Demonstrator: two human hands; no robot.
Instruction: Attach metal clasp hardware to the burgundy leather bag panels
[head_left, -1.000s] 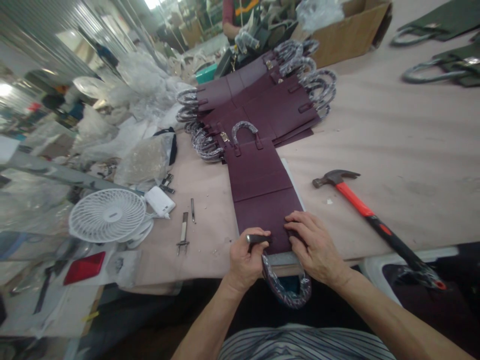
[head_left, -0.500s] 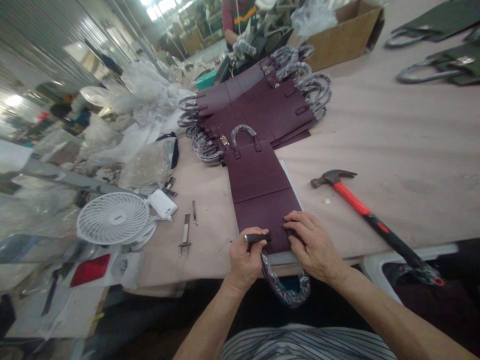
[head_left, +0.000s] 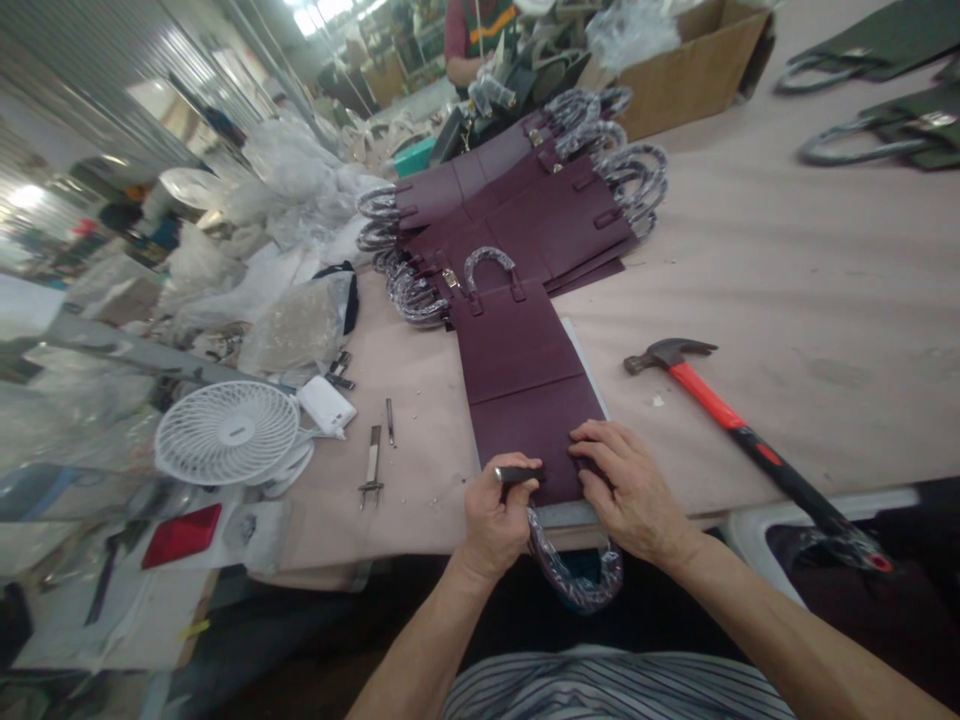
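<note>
A burgundy leather bag panel (head_left: pixel 525 390) lies lengthwise in front of me, with a plastic-wrapped handle (head_left: pixel 491 262) at its far end. Another wrapped handle (head_left: pixel 581 590) hangs over the table's near edge. My left hand (head_left: pixel 495 510) is closed around a short dark metal punch (head_left: pixel 517 474), tilted over the panel's near left part; its tip is hidden. Spread fingers of my right hand (head_left: pixel 626 490) rest on the panel's near right side, pressing it. Right of the panel lies a claw hammer (head_left: pixel 720 410) with a red and black grip.
More burgundy panels (head_left: pixel 517 220) are stacked beyond. A white fan (head_left: pixel 229 435), a forked punch (head_left: pixel 372 465) and a small metal rod (head_left: pixel 390 422) lie left. A cardboard box (head_left: pixel 686 70) and green bag pieces (head_left: pixel 915 125) are at the back right. A person (head_left: pixel 469 45) stands across the table.
The view shifts very slightly. My left hand still grips the punch, tilted a little differently, and my right hand stays on the panel.
</note>
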